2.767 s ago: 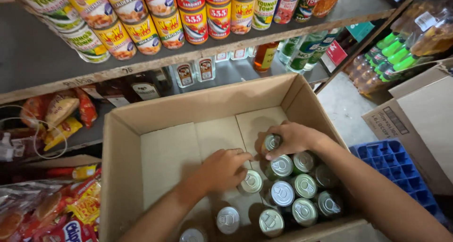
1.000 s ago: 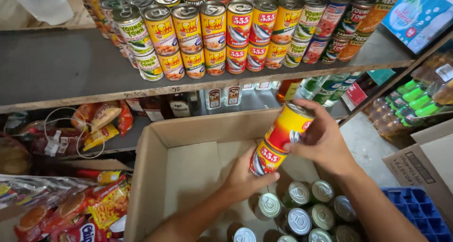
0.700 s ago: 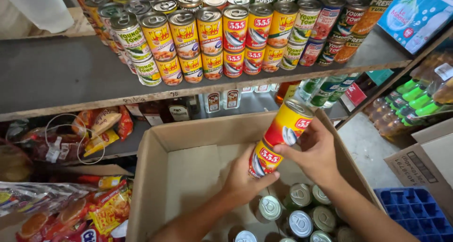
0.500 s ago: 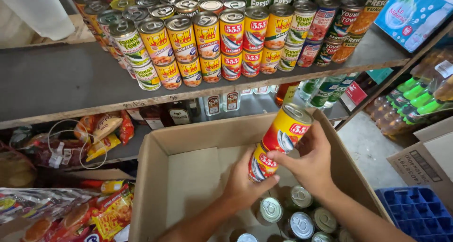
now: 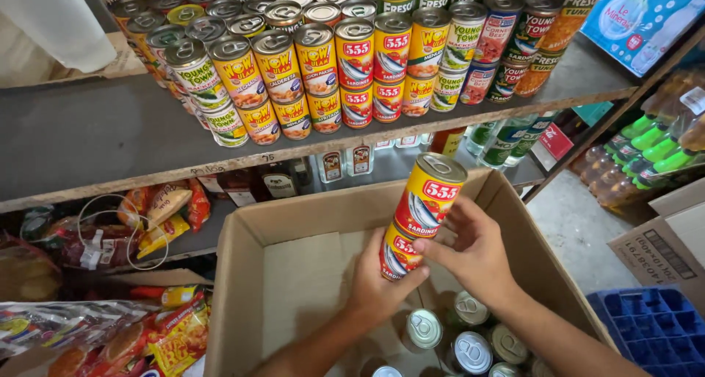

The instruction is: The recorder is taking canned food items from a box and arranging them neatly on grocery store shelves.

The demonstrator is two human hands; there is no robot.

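Note:
Two yellow and red tin cans [image 5: 418,214] are stacked end to end, tilted, above an open cardboard box [image 5: 242,259]. My left hand [image 5: 378,285] cups the lower can from below. My right hand [image 5: 474,248] grips the stack from the right side. Several silver-topped cans [image 5: 470,344] stand in the box's near right corner, below my hands. Directly above, a grey shelf [image 5: 95,138] carries rows of stacked cans [image 5: 352,61] with yellow, red and green labels.
A lower shelf holds small bottles [image 5: 345,160] and snack packets [image 5: 158,219]. More packets [image 5: 147,340] lie at the lower left. A blue plastic crate [image 5: 650,325] and another cardboard box [image 5: 672,241] sit at the right, with green-capped bottles [image 5: 646,153] behind.
Both hands reached among the cans in the box, then lifted two stacked cans out. Over the last second the stack rose a little and the view tilted up toward the shelf.

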